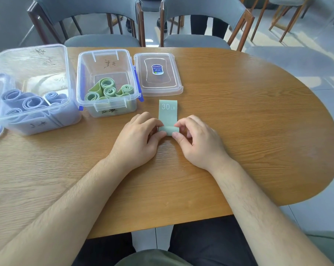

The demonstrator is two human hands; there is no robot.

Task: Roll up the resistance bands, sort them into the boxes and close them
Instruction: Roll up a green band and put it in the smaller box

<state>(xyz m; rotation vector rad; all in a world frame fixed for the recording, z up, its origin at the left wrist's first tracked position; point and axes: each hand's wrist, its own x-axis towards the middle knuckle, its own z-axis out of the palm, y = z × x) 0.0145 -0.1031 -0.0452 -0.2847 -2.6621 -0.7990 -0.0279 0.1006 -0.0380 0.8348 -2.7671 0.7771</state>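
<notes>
Green band [167,114], rolled end pinched between left hand [137,140] and right hand [197,142].

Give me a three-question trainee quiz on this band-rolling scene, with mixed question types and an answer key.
1. True or false: the lid of the box with green rolls lies on the table beside it.
2. The green band that the left hand and right hand pinch and roll reads: A) 10 LB B) 30 LB C) 50 LB.
3. Fill in: the larger box at the left holds rolls coloured ____.
Key: 1 true; 2 B; 3 blue.
</notes>
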